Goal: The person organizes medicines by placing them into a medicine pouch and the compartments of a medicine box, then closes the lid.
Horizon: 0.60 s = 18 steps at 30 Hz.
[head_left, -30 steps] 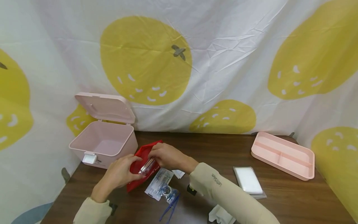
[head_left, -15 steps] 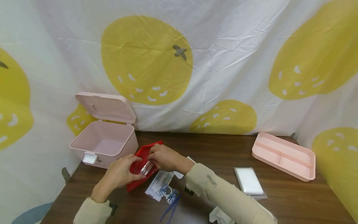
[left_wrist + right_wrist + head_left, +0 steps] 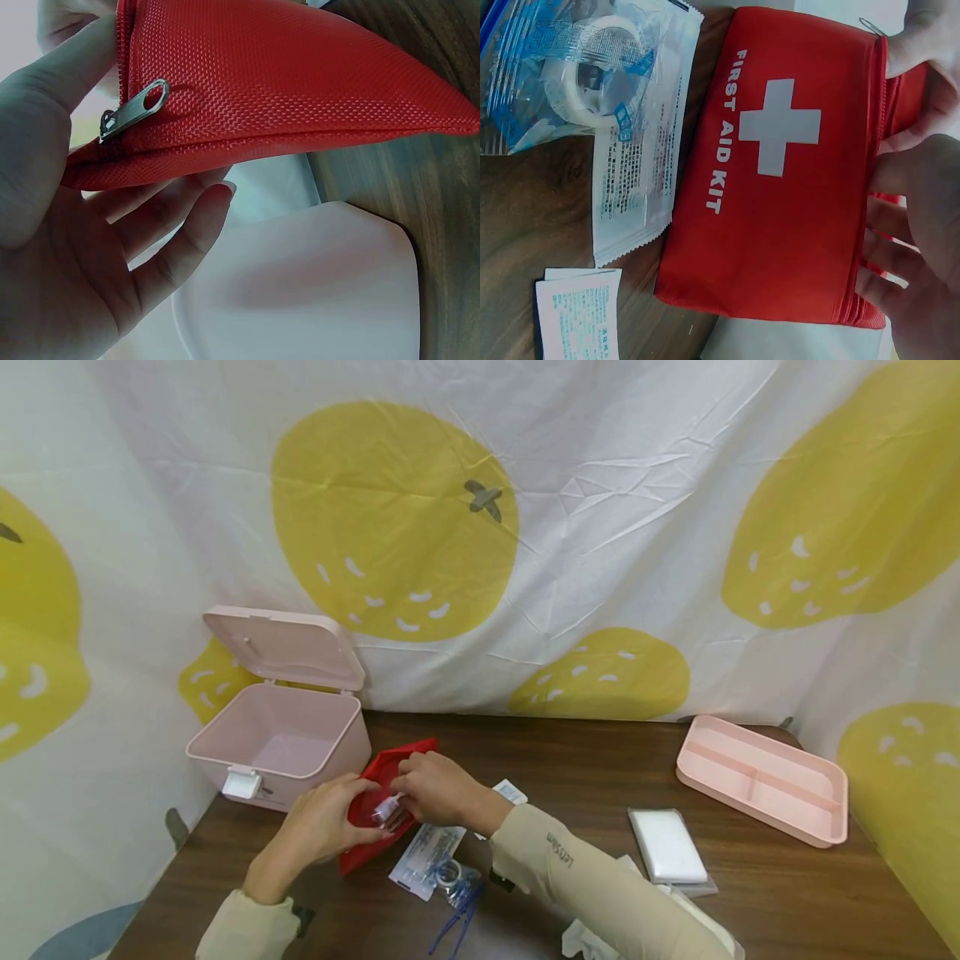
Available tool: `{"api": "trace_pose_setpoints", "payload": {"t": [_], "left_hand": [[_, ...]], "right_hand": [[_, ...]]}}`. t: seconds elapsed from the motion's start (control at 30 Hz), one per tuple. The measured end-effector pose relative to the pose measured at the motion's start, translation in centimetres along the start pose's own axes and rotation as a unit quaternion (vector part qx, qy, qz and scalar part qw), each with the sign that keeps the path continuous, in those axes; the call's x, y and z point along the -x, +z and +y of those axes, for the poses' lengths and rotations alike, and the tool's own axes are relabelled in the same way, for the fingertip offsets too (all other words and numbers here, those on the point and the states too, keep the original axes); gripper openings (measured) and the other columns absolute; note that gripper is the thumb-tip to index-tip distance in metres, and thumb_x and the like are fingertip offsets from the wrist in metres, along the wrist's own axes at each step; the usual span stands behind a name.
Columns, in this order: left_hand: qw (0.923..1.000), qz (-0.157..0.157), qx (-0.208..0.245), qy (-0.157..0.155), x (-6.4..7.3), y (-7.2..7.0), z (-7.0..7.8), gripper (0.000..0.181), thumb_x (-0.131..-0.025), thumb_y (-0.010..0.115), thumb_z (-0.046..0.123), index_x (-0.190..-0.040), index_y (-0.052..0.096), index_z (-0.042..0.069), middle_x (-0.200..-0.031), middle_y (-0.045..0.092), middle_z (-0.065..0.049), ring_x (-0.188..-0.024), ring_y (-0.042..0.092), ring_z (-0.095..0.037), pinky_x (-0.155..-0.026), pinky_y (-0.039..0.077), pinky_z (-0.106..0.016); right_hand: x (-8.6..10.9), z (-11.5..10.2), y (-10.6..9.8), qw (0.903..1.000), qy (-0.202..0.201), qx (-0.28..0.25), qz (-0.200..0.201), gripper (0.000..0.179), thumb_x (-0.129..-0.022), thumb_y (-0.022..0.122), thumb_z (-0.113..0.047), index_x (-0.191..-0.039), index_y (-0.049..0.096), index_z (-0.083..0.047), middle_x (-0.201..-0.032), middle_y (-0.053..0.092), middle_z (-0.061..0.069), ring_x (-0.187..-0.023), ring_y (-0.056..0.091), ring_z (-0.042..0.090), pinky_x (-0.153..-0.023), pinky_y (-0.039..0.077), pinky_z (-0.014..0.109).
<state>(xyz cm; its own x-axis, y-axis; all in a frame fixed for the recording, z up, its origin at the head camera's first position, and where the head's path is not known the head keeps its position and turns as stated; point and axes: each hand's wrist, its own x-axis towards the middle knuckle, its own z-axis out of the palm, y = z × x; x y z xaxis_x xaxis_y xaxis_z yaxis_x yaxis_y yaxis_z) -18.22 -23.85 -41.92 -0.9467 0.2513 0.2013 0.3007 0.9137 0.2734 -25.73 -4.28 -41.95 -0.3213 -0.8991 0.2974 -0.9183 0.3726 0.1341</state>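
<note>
A red zippered first aid pouch (image 3: 780, 195) with a white cross is tilted, its mouth unzipped. My left hand (image 3: 330, 818) grips its edge, thumb at the mouth; a metal zipper pull (image 3: 135, 112) hangs by that thumb in the left wrist view. My right hand (image 3: 438, 789) reaches into the mouth from the other side. Its fingertips are hidden inside, so what they grasp is unclear. A small shiny packet (image 3: 386, 810), clear and whitish, shows in the mouth right by the right fingers.
Beside the pouch lie a white printed packet (image 3: 423, 860), a bagged tape roll (image 3: 450, 872), blue tweezers (image 3: 457, 918) and small paper sachets (image 3: 577, 315). An open pink box (image 3: 277, 735) stands left. Rightward are a white pad pack (image 3: 667, 847) and a pink divided tray (image 3: 761, 781).
My right hand has shifted slightly inside the pouch's mouth, and the shiny packet there has turned to show a whiter face. My left hand keeps its grip on the pouch.
</note>
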Motion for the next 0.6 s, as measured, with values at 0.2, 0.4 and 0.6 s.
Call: {"api": "trace_pose_setpoints", "payload": {"t": [0.2,0.4,0.6], "left_hand": [[1.0000,-0.002,0.002,0.000,0.0,0.0,0.0,0.060,-0.068,0.088,0.043,-0.113,0.070,0.008,-0.109,0.068,-0.008,-0.095,0.065,-0.027,-0.083,0.055,-0.048],[1.0000,-0.006,0.003,0.002,0.1,-0.1,0.0,0.061,-0.068,0.088,0.044,-0.114,0.069,0.008,-0.110,0.068,-0.008,-0.095,0.065,-0.027,-0.081,0.055,-0.048],[0.9999,-0.009,0.004,0.003,0.0,-0.3,0.1,0.061,-0.068,0.088,0.043,-0.115,0.069,0.008,-0.113,0.067,-0.010,-0.098,0.065,-0.029,-0.083,0.054,-0.050]], "right_hand": [[0.4,0.3,-0.2,0.9983,-0.032,-0.030,-0.039,0.013,-0.092,0.064,-0.021,-0.090,0.077,-0.021,-0.080,0.068,-0.005,-0.081,0.064,0.014,-0.072,0.050,0.026],[0.9,1.0,-0.9,0.9957,-0.039,-0.084,0.005,0.011,-0.092,0.066,-0.018,-0.092,0.077,-0.016,-0.085,0.070,-0.005,-0.085,0.063,0.013,-0.079,0.050,0.024],[2.0,2.3,-1.9,0.9917,-0.030,-0.090,0.087,0.008,-0.089,0.069,-0.015,-0.091,0.076,-0.014,-0.088,0.070,-0.003,-0.087,0.062,0.014,-0.081,0.050,0.028]]}}
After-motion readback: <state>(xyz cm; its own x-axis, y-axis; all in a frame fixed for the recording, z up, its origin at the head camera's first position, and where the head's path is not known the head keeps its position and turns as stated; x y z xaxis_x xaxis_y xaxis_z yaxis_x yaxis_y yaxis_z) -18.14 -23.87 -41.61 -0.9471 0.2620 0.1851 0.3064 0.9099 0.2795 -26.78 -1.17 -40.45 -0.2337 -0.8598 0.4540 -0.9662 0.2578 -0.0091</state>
